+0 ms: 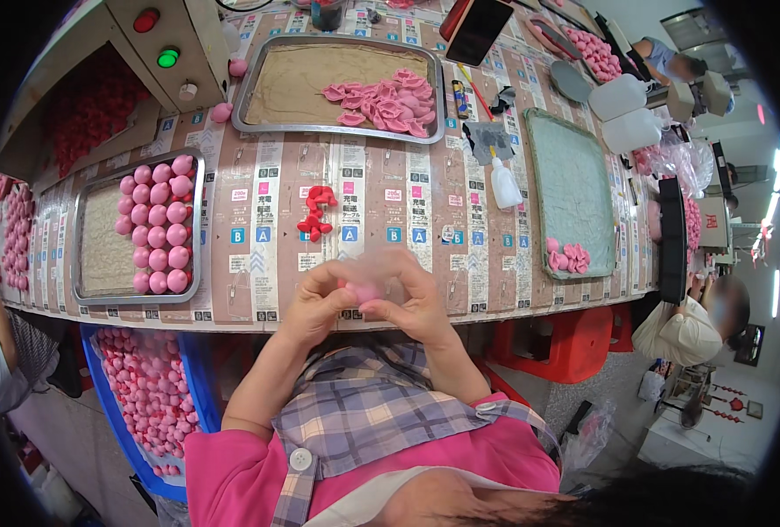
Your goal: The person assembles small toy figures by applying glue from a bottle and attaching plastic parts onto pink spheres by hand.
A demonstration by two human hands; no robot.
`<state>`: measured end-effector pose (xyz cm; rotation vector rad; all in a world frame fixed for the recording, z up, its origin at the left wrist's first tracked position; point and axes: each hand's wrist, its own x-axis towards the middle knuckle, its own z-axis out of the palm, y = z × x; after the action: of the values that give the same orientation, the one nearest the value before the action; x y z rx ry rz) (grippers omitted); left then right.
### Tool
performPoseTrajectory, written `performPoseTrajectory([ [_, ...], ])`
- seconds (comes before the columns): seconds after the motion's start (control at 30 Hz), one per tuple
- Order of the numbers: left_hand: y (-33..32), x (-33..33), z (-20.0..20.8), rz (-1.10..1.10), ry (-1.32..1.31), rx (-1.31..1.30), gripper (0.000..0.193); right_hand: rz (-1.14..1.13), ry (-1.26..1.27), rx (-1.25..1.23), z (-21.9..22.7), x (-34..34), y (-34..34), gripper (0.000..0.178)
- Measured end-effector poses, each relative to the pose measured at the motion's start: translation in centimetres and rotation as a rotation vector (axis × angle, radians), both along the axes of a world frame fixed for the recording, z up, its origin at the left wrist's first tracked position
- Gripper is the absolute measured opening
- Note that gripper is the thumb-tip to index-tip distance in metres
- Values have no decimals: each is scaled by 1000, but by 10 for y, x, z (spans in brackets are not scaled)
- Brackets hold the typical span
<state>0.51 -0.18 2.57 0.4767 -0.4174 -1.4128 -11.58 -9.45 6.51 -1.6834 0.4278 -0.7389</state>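
Both hands meet at the near edge of the worktop (372,189): left hand (318,303) and right hand (418,299) are closed together around one small pink piece (364,290), blurred, pinched between the fingertips. It is held above the worktop edge, not resting on it.

Risks, as a judgement: the piece looks soft, so too hard a squeeze could deform it. It sits over the edge, so a slip would likely drop it into the lap or the blue bin (144,395) below rather than onto the worktop. The red bits (316,212) lie loose just ahead of the hands and could be knocked.

Counts, head view only:
- metal trays: three. Left tray (91,250) holds roughly twenty pink balls in three columns; far tray (342,83) holds a pile of pink petal shapes, too overlapped to count; right tray (574,189) holds a few in one corner.
- white squeeze bottle (504,184): one.
- white jugs (623,110): two.
- stray pink balls by the control box (166,48): two.
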Motion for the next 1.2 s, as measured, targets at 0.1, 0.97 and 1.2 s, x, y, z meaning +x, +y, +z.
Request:
performPoseTrajectory([
  [0.1,-4,10,16,53,-419,62,37,2,97,-297,10,-2,-7,35],
  [0.97,-2,1,30,40,-410,91,58,-54,-39,-301,-6,-7,12,38],
  [1.2,-6,0,30,458,-1411,40,54,81,-448,1218,-15,-7,16,32],
])
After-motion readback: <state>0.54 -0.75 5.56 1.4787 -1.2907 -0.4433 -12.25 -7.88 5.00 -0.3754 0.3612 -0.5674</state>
